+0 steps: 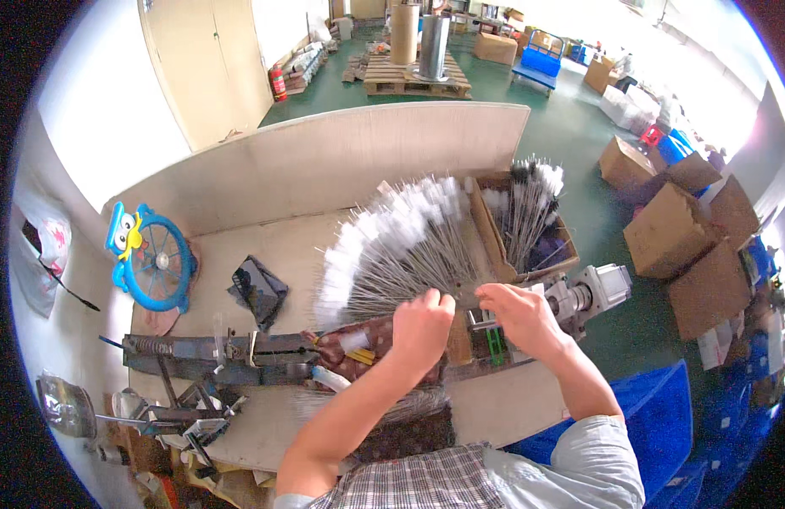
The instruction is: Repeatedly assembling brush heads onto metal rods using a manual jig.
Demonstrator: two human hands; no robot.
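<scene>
A wide fan of white-bristled wire brushes lies on the bench, with its thin stems pointing toward me. At the stem ends my left hand is closed, fingers pinched together; what it grips, if anything, is too small to make out. Just right of it, my right hand is closed too, thumb and fingers together above a small metal fixture with a green part. Its fingers hide whatever may be in them. Right of that hand sits a motor-driven chuck.
An open cardboard box of black and white brushes stands behind the chuck. A long metal jig, a black plastic bag and a blue toy-shaped fan occupy the left. A blue bin stands at lower right, near several cartons.
</scene>
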